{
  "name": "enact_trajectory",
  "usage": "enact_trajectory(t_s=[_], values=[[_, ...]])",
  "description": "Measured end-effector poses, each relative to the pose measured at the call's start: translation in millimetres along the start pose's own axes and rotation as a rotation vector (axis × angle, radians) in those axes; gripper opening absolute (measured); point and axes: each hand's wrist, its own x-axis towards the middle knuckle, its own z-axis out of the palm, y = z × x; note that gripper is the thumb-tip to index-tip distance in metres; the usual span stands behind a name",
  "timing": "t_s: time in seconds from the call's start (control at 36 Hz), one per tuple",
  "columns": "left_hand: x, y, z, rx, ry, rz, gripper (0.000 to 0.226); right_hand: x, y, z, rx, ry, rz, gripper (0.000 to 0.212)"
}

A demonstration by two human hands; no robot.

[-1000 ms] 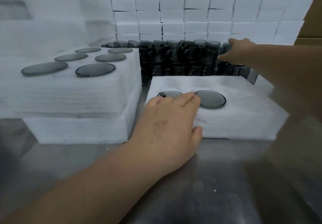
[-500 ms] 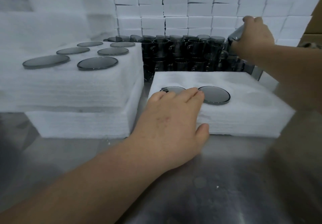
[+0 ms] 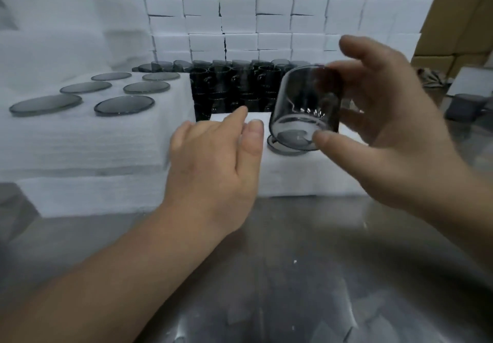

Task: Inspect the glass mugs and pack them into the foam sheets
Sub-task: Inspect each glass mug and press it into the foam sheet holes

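Currently: one mug in hand above the near foam sheet

Right hand (image 3: 386, 134) grips a smoky glass mug (image 3: 306, 102) and holds it in the air, clear of every surface. The thumb (image 3: 329, 140) sits against the base edge. The other fingers curl round the far side of the wall, with one finger raised above the rim. The mug is tilted, its base low and toward the camera, its mouth up and away. The handle cannot be made out. The mug hangs over the near foam sheet (image 3: 306, 182), directly above a grey glass disc (image 3: 280, 148) set flush in that sheet. Only the near edge of that disc shows.

Left hand (image 3: 213, 161) holds nothing. Its fingers are straight and together, palm down, over the left corner of the near foam sheet, just left of the mug. The hand is blurred, so it cannot be told whether the fingertips touch the foam.

Left foam stack (image 3: 93, 142) stands beside the near sheet and higher than it. Six grey discs (image 3: 124, 105) lie flush in its top face, in two rows of three.

Behind both, a block of dark mugs (image 3: 234, 89) stands stacked in rows, between the foam and a wall of white foam blocks (image 3: 240, 22). Cardboard boxes (image 3: 458, 22) stand at far right. The foam rests on a steel table (image 3: 266, 276), dull and smeared.
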Motion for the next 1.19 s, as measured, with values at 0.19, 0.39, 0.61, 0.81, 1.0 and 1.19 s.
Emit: enact_trajectory(t_s=[0.19, 0.39, 0.61, 0.81, 1.0, 1.19], values=[[-4.9, 3.1, 0.1, -0.218, 0.023, 0.02, 0.056, -5.6, 0.3, 19.6, 0.109, -0.033, -0.051, 0.065], [-1.2, -0.7, 2.9, -0.206, -0.03, -0.039, 0.041, 2.4, 1.0, 17.5, -0.116, -0.117, -0.063, 0.076], [2.1, 1.0, 4.7, -0.206, 0.018, -0.14, 0.033, -4.6, 11.4, 29.3, -0.25, 0.027, 0.084, 0.076], [4.0, 0.3, 3.1, -0.279, 0.11, -0.14, 0.033, -14.5, 10.8, 22.8, -0.237, 0.115, 0.125, 0.07], [2.7, 1.5, 3.7, -0.28, 0.082, -0.185, 0.039, -18.4, 8.0, 21.7, -0.147, 0.103, 0.077, 0.046], [1.7, 0.6, 5.0, -0.318, 0.088, -0.175, 0.038, -20.4, 10.7, 23.5, -0.132, 0.068, 0.066, 0.05]])
